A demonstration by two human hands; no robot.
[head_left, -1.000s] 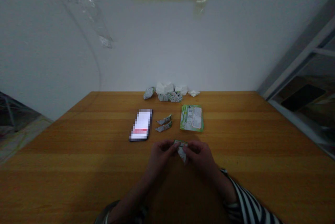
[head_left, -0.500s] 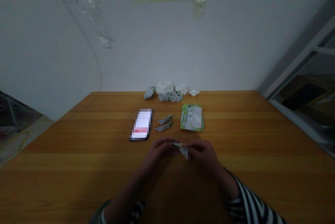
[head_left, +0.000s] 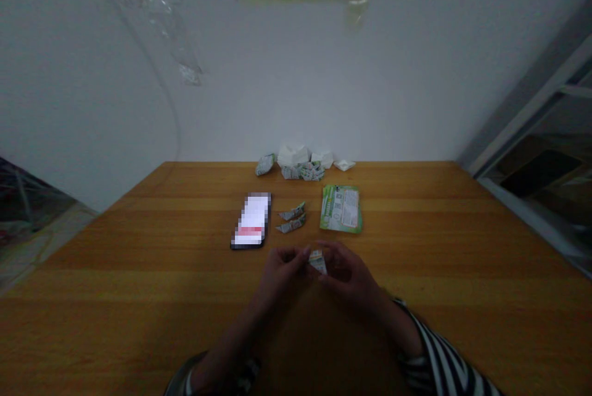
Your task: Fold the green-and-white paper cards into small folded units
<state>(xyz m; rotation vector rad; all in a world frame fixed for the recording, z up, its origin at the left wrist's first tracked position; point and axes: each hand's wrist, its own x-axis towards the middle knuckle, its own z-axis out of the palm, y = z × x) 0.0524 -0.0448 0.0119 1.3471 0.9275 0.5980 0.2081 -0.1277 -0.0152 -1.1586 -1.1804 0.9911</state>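
A small folded piece of printed paper [head_left: 317, 261] is held between my two hands, just above the table's middle. My left hand [head_left: 280, 271] pinches its left edge between thumb and fingers. On the other side, my right hand [head_left: 348, 274] has its thumb at the lower right corner and its fingers curved around the top. Just beyond the hands lie two narrow folded paper pieces [head_left: 291, 217], side by side. To their right is a stack of green printed leaflets [head_left: 341, 208].
A phone [head_left: 252, 219] with a lit, blurred screen lies left of the folded pieces. Crumpled and folded papers [head_left: 296, 163] line the table's [head_left: 139, 248] back edge against the wall [head_left: 314, 87]. At the right stands a shelf frame [head_left: 531, 100].
The paper has turned: its pointed lower tip has given way to a squarer face. My right thumb and fingers have spread further apart around it, and my left thumb now lies on top.
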